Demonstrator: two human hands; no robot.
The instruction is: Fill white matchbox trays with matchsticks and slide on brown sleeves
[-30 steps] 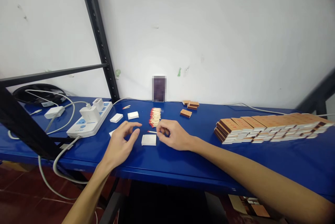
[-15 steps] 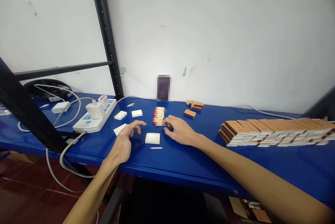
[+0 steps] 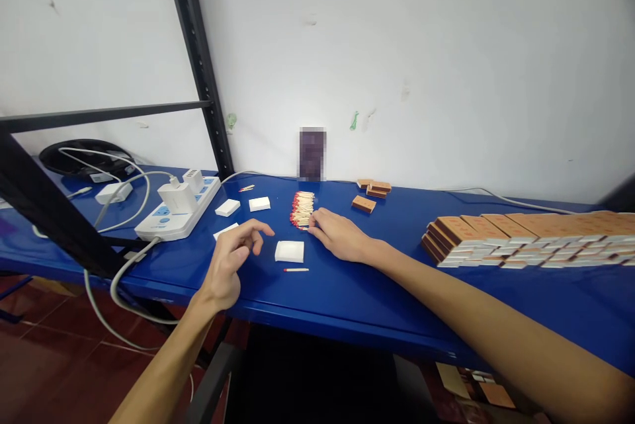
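My right hand [image 3: 338, 233] is at the right end of a pile of red-tipped matches [image 3: 303, 204], its thumb and fingers closed on a match at the pile's near edge. My left hand [image 3: 233, 262] is held above the table with its fingers bent and apart, holding nothing. Between the hands lies a white matchbox tray [image 3: 290, 252], with a single match [image 3: 296, 270] on the table in front of it. Another white tray [image 3: 224, 232] is partly hidden behind my left hand. Farther back are a white tray [image 3: 227, 208] and one more white tray [image 3: 259, 204].
Long stacked rows of matchboxes [image 3: 526, 239] stand at the right. Several loose matchboxes [image 3: 364, 204] lie near the wall. A power strip [image 3: 173, 212] with chargers and cables sits at the left by a black shelf post [image 3: 196, 47]. A few matches [image 3: 247, 188] lie at the back.
My right hand's fingers have closed at the near edge of the match pile. My left hand has drawn slightly back and its fingers have curled more. The view has tilted slightly.
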